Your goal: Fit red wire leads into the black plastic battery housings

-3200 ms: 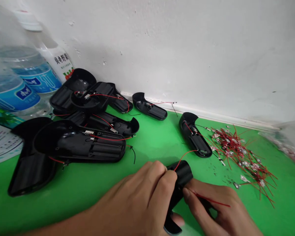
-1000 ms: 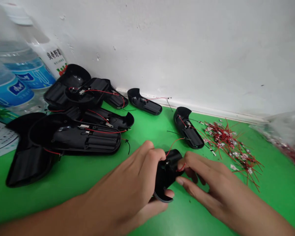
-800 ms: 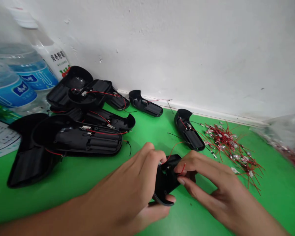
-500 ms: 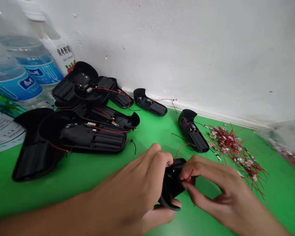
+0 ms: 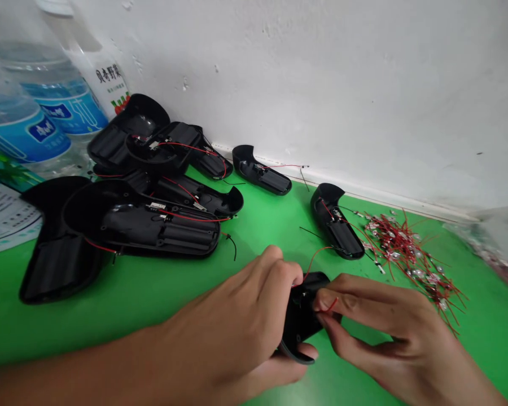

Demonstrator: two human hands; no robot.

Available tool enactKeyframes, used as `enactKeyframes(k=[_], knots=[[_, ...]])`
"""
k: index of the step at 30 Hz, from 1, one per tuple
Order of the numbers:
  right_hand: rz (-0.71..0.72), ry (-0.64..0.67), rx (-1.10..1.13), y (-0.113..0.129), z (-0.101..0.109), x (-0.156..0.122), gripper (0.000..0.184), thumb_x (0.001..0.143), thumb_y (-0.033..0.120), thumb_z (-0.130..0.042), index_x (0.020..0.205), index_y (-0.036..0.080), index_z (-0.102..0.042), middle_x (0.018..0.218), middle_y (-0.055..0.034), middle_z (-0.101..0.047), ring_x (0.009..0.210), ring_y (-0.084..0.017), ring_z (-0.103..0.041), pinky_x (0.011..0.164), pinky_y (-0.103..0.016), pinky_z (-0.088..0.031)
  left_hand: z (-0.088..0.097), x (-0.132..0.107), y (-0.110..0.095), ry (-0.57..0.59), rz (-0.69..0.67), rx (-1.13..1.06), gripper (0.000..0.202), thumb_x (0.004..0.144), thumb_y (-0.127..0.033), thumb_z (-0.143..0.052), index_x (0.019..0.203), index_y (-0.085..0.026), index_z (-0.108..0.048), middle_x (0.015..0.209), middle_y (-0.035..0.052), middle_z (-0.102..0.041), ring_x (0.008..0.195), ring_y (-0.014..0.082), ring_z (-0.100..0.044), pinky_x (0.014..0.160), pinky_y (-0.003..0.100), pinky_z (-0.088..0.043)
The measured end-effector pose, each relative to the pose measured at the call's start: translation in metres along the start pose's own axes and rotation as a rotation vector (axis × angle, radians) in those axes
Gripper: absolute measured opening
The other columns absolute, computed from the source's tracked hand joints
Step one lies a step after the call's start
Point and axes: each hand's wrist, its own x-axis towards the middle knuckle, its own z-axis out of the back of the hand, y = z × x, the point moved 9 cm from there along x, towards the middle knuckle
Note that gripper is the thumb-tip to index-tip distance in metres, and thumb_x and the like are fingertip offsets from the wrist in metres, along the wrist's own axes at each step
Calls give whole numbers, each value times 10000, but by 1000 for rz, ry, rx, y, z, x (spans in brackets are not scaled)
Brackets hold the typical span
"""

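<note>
My left hand (image 5: pixel 241 321) is wrapped round a small black plastic shell (image 5: pixel 301 321) held just above the green table (image 5: pixel 152 293). A thin red wire (image 5: pixel 317 255) loops up out of the shell. My right hand (image 5: pixel 381 327) pinches a short red wire end (image 5: pixel 332 305) between thumb and forefinger, right at the shell's open side. The inside of the shell is mostly hidden by my fingers.
Several black shells with red wires lie piled at the left (image 5: pixel 152 220); single ones lie near the wall (image 5: pixel 260 176) and at centre right (image 5: pixel 337 228). A heap of red wires with metal tabs (image 5: pixel 406 254) sits right. Water bottles (image 5: pixel 34 124) stand at the far left, a plastic bag (image 5: pixel 495 237) far right.
Over three seconds my right hand has drawn the long red wire in toward the shell and now pinches it at the opening. My left hand keeps its grip; the view shifted slightly.
</note>
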Motion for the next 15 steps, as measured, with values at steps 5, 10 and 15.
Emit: enactKeyframes(k=[5,10,15], knots=[[-16,-25,19,1,2,0,206,929,29,-596,864,133,-761,755,-45,-719,611,-95,-690,552,-134,-537,0,0,2,-1,29,-42,724,778,-230,-949,1216,-224,-373,1116,-1,-567,1025,179,-676,777,259,-579],[-9,-15,6,1,0,2,182,926,43,-622,885,139,-771,776,-46,-732,613,-90,-692,567,-127,-546,-1,2,4,8,37,-74,710,790,-228,-940,1206,-228,-366,1108,-12,-541,986,160,-653,734,249,-546],[-18,-13,-9,-1,1,2,180,917,33,-636,886,149,-769,799,-34,-741,644,-85,-714,606,-112,-562,-5,1,6,28,53,-92,684,821,-243,-906,1202,-243,-338,1106,-12,-521,948,149,-631,688,237,-504]])
